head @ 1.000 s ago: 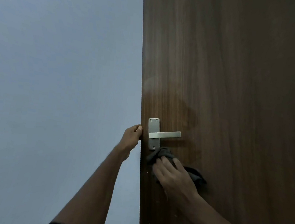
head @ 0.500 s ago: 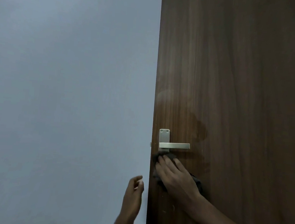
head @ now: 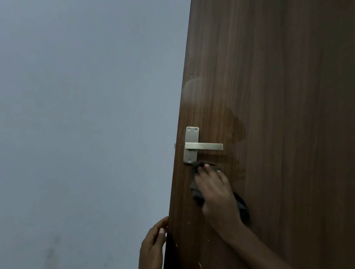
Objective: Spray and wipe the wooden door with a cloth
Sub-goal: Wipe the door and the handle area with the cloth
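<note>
the wooden door (head: 293, 101) stood edge-on to a pale wall (head: 67, 103), filling the right side of the head view. the right hand (head: 216, 193) lay flat on the door face just below the metal lever handle (head: 203, 146), fingers extended and pressing a dark cloth (head: 197, 192) against the wood; cloth bunched out on both sides of the palm. flat pressure judged to keep the cloth in full contact for wiping. a damp, darker patch (head: 235, 126) showed above and right of the handle, likely spray not yet dried. the left hand (head: 154, 246) sat at the door's free edge (head: 171, 198), lower than the handle, fingertips touching the edge, fingers loosely curved; a full grip round the edge could not be confirmed. judged to be bracing the door so wiping force did not swing it. no spray bottle in view.
</note>
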